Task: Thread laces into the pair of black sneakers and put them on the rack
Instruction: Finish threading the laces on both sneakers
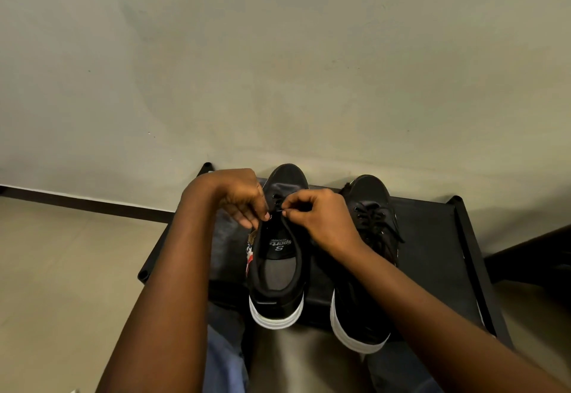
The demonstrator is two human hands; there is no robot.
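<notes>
- left hand: fingers curled, tips pinched at the top eyelet on the left edge of the left sneaker; can't tell if a lace end sits between the tips
- right hand: thumb and forefinger pinched on the black lace over the same shoe's eyelet row, other fingers curled in
- left sneaker: on the rack, toe to the wall, white-soled heel over the near edge; opening shows a grey insole with print
- right sneaker: just beside it on the rack top, already laced, heel also overhanging, partly hidden by the right forearm
- rack: black, flat top, tube posts at corners, set against the wall
- wall plain grey-beige, dark skirting at its foot, pale floor
- blue jeans visible under the arms
</notes>
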